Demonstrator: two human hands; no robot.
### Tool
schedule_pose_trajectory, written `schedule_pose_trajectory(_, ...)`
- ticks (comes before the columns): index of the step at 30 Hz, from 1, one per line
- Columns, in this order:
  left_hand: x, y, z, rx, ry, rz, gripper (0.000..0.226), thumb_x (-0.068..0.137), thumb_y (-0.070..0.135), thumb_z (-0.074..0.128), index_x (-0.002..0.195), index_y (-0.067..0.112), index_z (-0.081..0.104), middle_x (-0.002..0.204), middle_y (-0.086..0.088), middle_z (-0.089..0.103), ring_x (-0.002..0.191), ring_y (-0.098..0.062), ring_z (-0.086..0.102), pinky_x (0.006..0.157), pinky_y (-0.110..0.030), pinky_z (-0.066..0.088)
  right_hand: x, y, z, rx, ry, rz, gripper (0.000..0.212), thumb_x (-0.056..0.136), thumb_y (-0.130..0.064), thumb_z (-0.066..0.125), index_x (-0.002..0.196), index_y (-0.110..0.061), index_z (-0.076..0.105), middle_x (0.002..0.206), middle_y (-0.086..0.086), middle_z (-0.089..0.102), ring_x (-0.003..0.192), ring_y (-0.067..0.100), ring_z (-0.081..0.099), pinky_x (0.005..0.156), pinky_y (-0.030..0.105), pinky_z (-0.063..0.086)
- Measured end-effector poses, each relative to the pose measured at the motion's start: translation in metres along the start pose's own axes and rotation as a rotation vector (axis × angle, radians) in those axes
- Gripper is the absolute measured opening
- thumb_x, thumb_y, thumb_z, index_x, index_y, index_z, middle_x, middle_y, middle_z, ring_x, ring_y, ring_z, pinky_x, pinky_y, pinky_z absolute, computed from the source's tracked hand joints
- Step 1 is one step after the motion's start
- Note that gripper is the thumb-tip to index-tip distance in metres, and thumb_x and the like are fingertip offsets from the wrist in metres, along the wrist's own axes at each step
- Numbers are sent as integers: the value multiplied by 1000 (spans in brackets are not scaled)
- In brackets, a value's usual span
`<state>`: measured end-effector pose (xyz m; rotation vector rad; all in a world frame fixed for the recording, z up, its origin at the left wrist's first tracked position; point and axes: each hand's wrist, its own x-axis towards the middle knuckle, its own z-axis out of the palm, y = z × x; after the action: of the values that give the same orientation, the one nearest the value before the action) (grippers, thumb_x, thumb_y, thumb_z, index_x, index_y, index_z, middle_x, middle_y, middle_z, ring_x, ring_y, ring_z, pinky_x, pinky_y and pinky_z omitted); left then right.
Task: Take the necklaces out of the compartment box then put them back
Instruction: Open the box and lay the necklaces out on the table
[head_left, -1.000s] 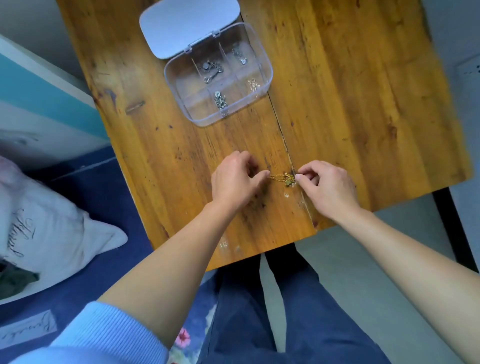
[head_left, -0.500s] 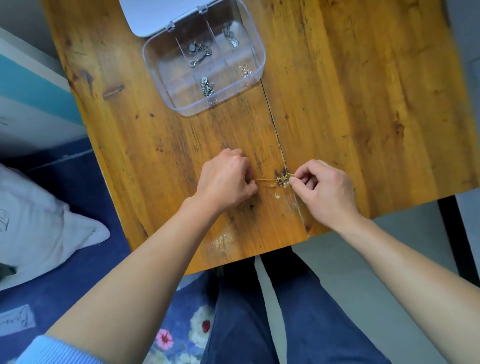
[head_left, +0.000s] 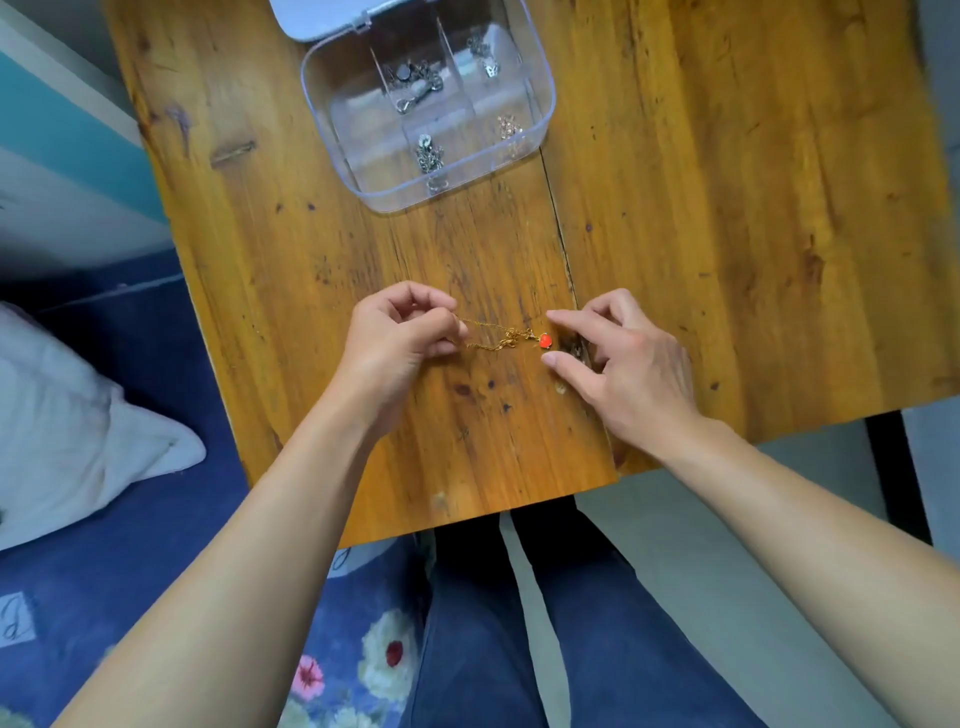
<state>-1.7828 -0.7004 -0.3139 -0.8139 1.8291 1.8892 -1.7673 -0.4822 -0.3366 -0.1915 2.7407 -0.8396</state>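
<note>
Left hand (head_left: 397, 343) pinching gold necklace (head_left: 501, 336) on wooden counter (head_left: 727, 234), right hand (head_left: 623, 364) fingers spread beside red pendant (head_left: 545, 341), compartment box (head_left: 537, 130) open beyond

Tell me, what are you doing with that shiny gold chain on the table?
A person is working a gold necklace with a red pendant on the wooden table. The left hand pinches the chain end, while the right hand has its fingers spread open beside the pendant. The clear compartment box sits open farther back, with other necklaces in several of its sections.
</note>
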Motion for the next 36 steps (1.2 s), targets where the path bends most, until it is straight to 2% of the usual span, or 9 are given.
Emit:
schedule_pose_trajectory(5, -4, 11, -13, -118, -93, -46, 15, 69, 7, 60, 81, 16, 62, 62, 1, 62, 72, -21, 64, 78, -34, 50, 11, -19, 11, -28, -41, -89, 38, 85, -39, 69, 121, -28, 65, 100, -1, 56, 72, 12, 51, 56, 29, 43)
schedule_pose_trajectory(9, -6, 18, -36, -107, -69, -27, 19, 68, 5, 63, 84, 16, 62, 64, 2, 63, 71, -20, 64, 79, -34, 49, 18, -27, 17, -16, -5, -77, 15, 88, -32, 67, 99, -23, 73, 91, -2, 61, 73, 11, 51, 57, 26, 41)
schedule_pose_trajectory(12, -6, 20, -66, -94, -25, -12, 21, 71, 1, 67, 87, 14, 66, 69, 2, 64, 74, -19, 66, 84, -37, 50, 16, -25, 18, -69, -20, -69, 11, 90, -27, 63, 90, -19, 70, 90, -2, 62, 74, 17, 58, 57, 26, 38)
schedule_pose_trajectory(15, -6, 23, -87, -52, -14, 1, 20, 81, -3, 65, 92, 14, 69, 77, -1, 66, 82, -20, 67, 84, -37, 52, 14, -30, 19, -90, -15, -45, 12, 89, -33, 61, 89, -21, 64, 90, -3, 61, 74, 17, 57, 56, 26, 36)
schedule_pose_trajectory(19, -3, 25, -95, 13, -5, 26, 20, 82, -2, 66, 94, 13, 69, 82, -2, 68, 82, -18, 68, 79, -33, 54, 23, -58, 31, -60, -30, -94, 32, 84, -49, 65, 104, -24, 62, 98, -4, 63, 83, 16, 60, 62, 28, 45)
schedule_pose_trajectory(22, 0, 25, -99, 80, 47, 57, 21, 82, -3, 66, 96, 12, 68, 81, -3, 68, 81, -17, 68, 74, -30, 54, 33, -87, 49, -78, -60, -167, 39, 83, -51, 65, 112, -24, 63, 100, -2, 62, 93, 18, 59, 64, 28, 39)
schedule_pose_trajectory(26, 3, 25, -115, 177, 70, 105, 23, 78, -2, 72, 93, 15, 69, 75, -2, 64, 75, -16, 63, 70, -27, 52, 40, -107, 64, -181, -62, -202, 23, 89, -41, 63, 100, -21, 67, 95, 0, 60, 91, 19, 54, 61, 28, 38)
schedule_pose_trajectory(31, 8, 21, -135, 505, 201, 162, 16, 79, 5, 72, 83, 20, 69, 69, 0, 55, 66, -10, 52, 69, -28, 50, 32, -98, 53, -220, -81, -165, 19, 93, -33, 59, 92, -15, 63, 92, 2, 59, 88, 19, 51, 58, 28, 36)
schedule_pose_trajectory(36, 17, 26, -155, 362, 359, 133, 13, 80, 13, 73, 77, 25, 72, 80, -2, 69, 77, -15, 63, 69, -32, 55, 15, -82, 41, -238, -77, -150, 16, 94, -28, 57, 89, -13, 60, 89, 3, 58, 84, 20, 52, 54, 28, 36)
